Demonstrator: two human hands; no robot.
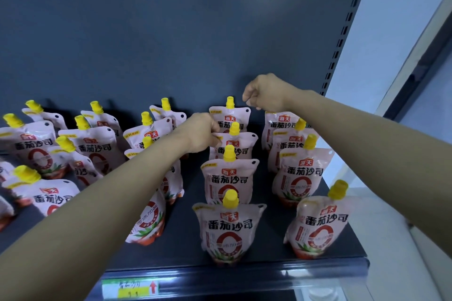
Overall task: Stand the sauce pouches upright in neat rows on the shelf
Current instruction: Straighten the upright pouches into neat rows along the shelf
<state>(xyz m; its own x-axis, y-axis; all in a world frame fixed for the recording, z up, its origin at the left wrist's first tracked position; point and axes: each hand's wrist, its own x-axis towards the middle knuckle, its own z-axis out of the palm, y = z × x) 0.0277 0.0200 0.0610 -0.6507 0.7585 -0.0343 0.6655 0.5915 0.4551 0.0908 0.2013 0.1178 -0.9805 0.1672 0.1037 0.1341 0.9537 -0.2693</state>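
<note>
Several pink sauce pouches with yellow caps stand on the dark shelf (186, 247). A middle column runs from the front pouch (228, 230) back to the rear pouch (230, 115). My left hand (201, 133) grips the upper left edge of the second pouch from the back (238, 146) in that column. My right hand (265, 93) hovers with curled fingers just above and right of the rear pouch, holding nothing visible. Its wrist hides the top of the rear pouch (278, 124) in the right column. The right column's front pouch (320, 225) leans slightly.
To the left, more pouches (36, 146) stand in looser, uneven groups, some tilted, and my left forearm covers part of them. The grey back panel (171, 44) rises behind. A price label (129, 288) sits on the shelf's front edge. The shelf ends at the right near a pale wall.
</note>
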